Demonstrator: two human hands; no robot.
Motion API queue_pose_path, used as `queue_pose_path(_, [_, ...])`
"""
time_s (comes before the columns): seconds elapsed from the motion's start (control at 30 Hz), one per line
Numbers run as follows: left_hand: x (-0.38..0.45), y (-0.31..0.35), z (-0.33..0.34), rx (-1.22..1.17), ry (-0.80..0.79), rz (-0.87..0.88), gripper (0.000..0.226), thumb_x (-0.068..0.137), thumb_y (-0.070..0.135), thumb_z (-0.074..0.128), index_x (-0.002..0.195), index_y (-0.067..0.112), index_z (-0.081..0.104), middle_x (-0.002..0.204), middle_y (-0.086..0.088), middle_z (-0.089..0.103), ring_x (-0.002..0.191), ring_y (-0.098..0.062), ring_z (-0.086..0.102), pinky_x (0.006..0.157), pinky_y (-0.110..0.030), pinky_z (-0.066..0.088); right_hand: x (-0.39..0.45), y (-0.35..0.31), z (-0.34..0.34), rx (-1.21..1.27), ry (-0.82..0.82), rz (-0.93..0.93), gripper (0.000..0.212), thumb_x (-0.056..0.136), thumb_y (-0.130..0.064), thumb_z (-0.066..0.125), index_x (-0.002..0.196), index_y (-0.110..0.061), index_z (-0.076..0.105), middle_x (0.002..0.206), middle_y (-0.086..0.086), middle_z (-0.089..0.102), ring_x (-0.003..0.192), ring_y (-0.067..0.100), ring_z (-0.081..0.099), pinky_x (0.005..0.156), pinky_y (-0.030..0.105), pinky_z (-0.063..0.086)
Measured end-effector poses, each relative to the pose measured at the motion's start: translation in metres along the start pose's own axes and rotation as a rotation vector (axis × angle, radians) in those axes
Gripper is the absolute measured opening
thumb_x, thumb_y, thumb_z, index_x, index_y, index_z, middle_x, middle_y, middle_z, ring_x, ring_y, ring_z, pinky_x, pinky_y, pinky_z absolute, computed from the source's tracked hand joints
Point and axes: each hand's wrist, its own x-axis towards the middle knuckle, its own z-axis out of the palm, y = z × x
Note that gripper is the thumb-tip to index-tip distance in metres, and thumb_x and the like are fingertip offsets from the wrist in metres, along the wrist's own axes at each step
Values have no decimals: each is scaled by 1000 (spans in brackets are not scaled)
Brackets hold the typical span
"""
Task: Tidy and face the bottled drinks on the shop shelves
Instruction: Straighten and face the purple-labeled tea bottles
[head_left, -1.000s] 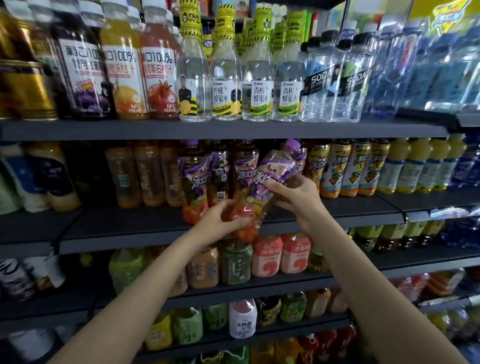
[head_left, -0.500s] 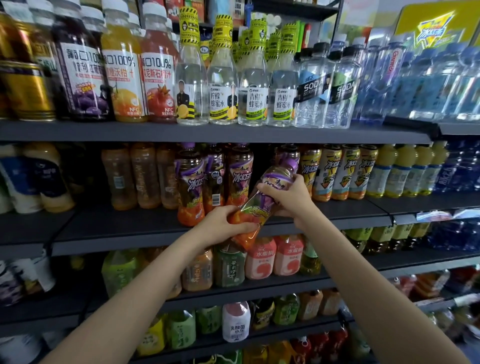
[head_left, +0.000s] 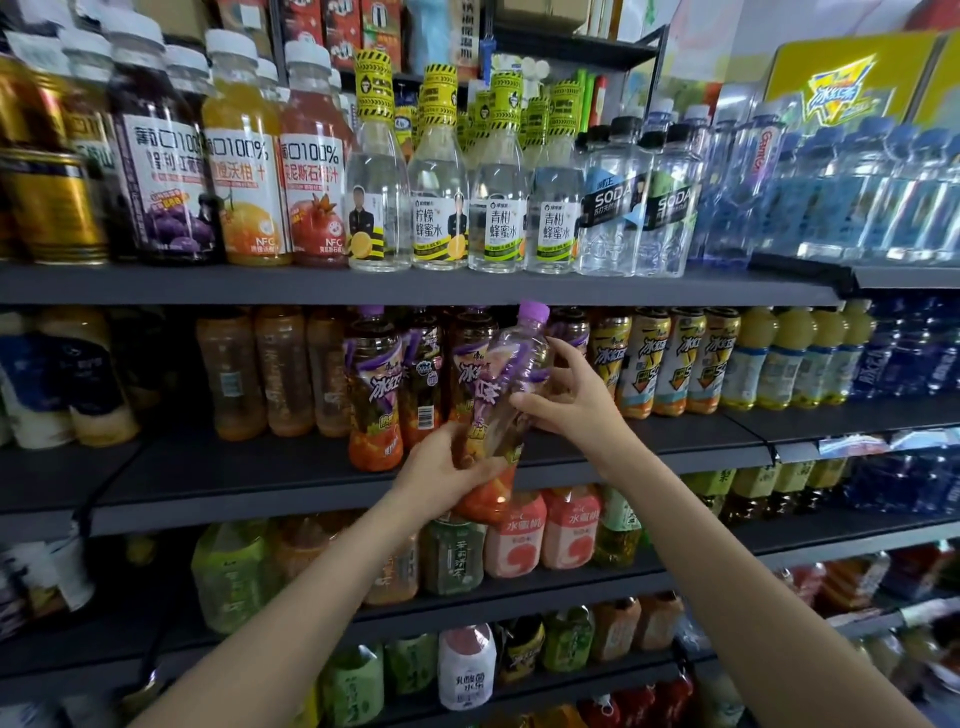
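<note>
A purple-capped tea bottle (head_left: 506, 395) is held in front of the middle shelf (head_left: 260, 467), near its front edge. The bottle is tilted. Its cap points up and to the right, and its orange bottom points down and to the left, hanging just past the front edge.

The bottom end is gripped by the left hand (head_left: 447, 475), with the fingers curled round it. The upper part is held by the right hand (head_left: 563, 392), with the thumb on the near side and the fingers spread loosely behind the neck.

Right behind it, a row of the same purple tea bottles (head_left: 374, 387) is stood upright on the shelf. To the right, yellow-labelled tea bottles (head_left: 675, 358) are lined up.

The bottle is probably being turned so its label faces out. For that, its long line must be brought straight up, and the bottom set down on the shelf. The bottom is nearer the left hand, so the lift would likely be led from there.
</note>
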Motion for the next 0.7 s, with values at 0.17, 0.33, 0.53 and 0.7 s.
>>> queue_pose_path(0.17, [-1,-4,20,515,365,227,61,72,34,78,115,6,45,114,-7,48,109,-22,46,90,-29,40,-2,0,23,23,267,19,89,59,-41,87,131,-24,38,119,-4,59,112,15,57,97,40,49])
queue_pose_path(0.33, [13,6,-5,147,67,105,65,71,30,79,124,16,44,117,7,47,108,-9,48,92,-24,41,-2,-10,4,117,82,-127,73,58,-14,89,121,-20,52,109,1,67,100,14,66,89,33,53])
queue_pose_path(0.53, [16,6,-6,-82,-99,34,55,73,27,77,120,19,50,115,4,59,109,-13,56,89,-25,47,1,-15,-5,216,-11,-65,70,63,-19,86,123,-18,50,117,9,65,109,25,63,93,41,52])
queue_pose_path(0.7, [16,8,13,98,170,-47,59,74,36,76,119,16,45,105,9,50,100,-7,48,78,-21,39,-6,-12,13,-261,172,22,83,69,-39,81,134,-13,36,113,-8,52,107,11,53,94,28,46])
